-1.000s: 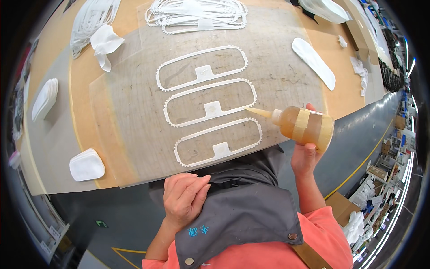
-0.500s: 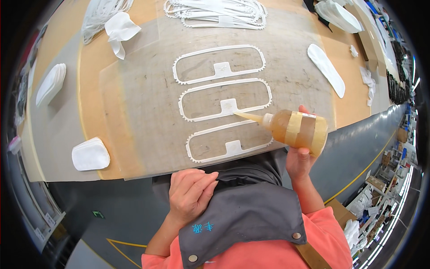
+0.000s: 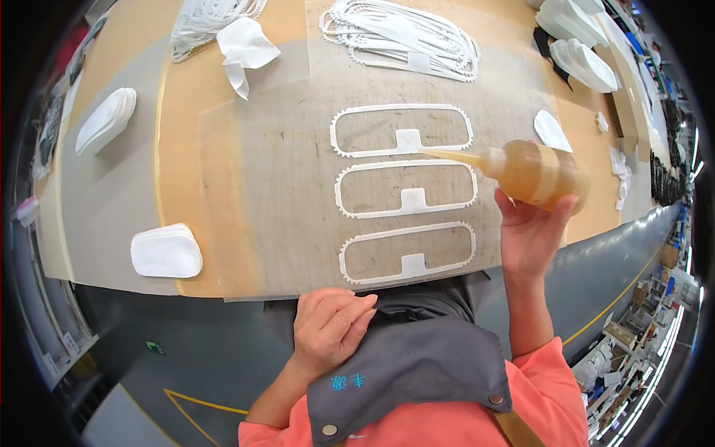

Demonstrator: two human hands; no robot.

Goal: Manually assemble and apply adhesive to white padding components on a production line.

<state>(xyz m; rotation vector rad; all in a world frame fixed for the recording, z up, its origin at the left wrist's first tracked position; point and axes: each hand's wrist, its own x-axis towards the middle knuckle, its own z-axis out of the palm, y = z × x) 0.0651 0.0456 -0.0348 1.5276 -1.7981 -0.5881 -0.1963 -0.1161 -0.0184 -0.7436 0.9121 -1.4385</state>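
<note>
My right hand (image 3: 535, 223) grips a squeeze bottle (image 3: 530, 175) of amber liquid, banded with pale tape. The bottle lies tilted almost level, its long pointed nozzle aimed left. The nozzle tip is at the lower edge of the tab on the farthest white toothed frame (image 3: 469, 138). Nearer to me lie a middle frame (image 3: 474, 190) and a near frame (image 3: 472, 249), each flat with a square tab on its near side. My left hand (image 3: 331, 328) rests at the table's front edge, its fingers curled together, with nothing visible in them.
A heap of white frames (image 3: 402, 33) lies at the back. Stacks of white pads stand at the left (image 3: 106, 121) and front left (image 3: 167, 252). A crumpled white cloth (image 3: 248, 48) lies back left. Beyond the bottle are a white pad (image 3: 552, 130) and more stacked pads (image 3: 585, 65).
My right hand has carried the bottle away from me, its nozzle passing from the middle frame to the farthest one. The left hand stays at the edge. The whole view has shifted somewhat.
</note>
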